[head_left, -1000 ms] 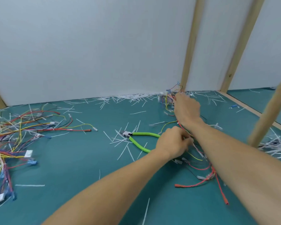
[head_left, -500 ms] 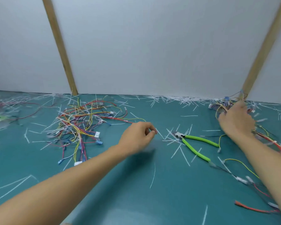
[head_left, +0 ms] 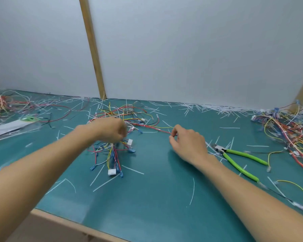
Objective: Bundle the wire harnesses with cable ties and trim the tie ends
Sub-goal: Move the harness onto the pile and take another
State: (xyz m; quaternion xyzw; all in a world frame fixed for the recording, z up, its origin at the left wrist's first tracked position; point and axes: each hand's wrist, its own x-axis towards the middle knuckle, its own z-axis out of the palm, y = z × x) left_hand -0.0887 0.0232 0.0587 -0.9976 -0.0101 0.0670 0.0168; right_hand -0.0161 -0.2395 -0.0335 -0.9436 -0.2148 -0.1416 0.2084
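while left hand (head_left: pixel 112 130) clutches wire harness (head_left: pixel 122 123), right hand (head_left: pixel 187 142) pinches red wire (head_left: pixel 156 129)

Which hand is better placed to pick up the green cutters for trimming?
Right. The right hand lies just beside the green cutters, though it pinches a red wire. The left hand is across the mat, gripping the wire harness.

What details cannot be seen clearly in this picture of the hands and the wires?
- Left hand, head view: motion blur hides its fingers and its grip on the wire harness.
- Right hand: its fingertips cover the red wire at the pinch.
- Right wire pile: cut off by the frame edge.
- Green-handled cutters: the jaws are too small to judge.
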